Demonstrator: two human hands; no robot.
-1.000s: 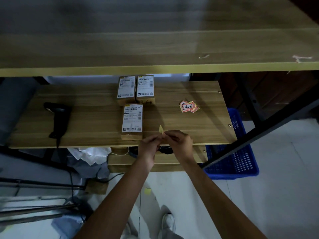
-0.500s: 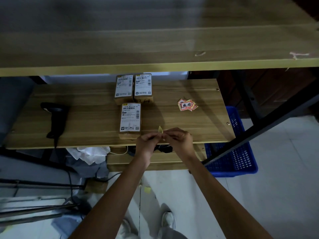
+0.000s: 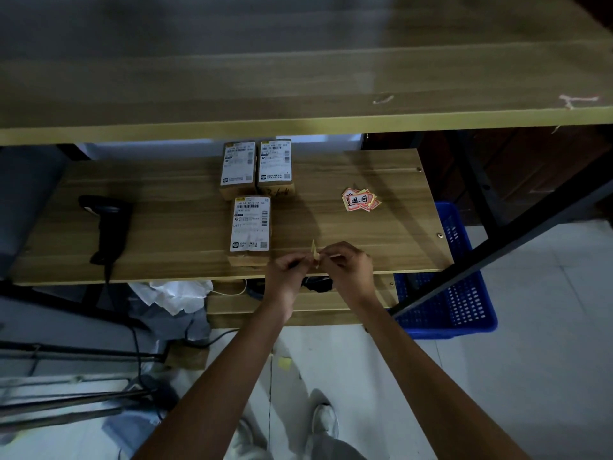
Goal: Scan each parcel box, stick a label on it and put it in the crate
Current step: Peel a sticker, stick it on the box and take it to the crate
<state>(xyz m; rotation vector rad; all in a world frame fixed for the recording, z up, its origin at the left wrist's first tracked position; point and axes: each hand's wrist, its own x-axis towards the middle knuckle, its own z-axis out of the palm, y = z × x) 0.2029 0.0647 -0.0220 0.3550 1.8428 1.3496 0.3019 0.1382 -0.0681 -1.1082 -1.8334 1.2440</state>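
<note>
I'm on the labelling step: my left hand (image 3: pixel 288 273) and right hand (image 3: pixel 345 265) both pinch a small label (image 3: pixel 314 251), apparently peeling it. Next it goes onto the near box (image 3: pixel 250 224), at ten o'clock of my hands; crate (image 3: pixel 459 310) at four o'clock. The hands pinch as before.

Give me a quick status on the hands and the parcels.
Left hand and right hand both pinch small label. Nearest parcel box unlabelled. Nothing in the way.
</note>
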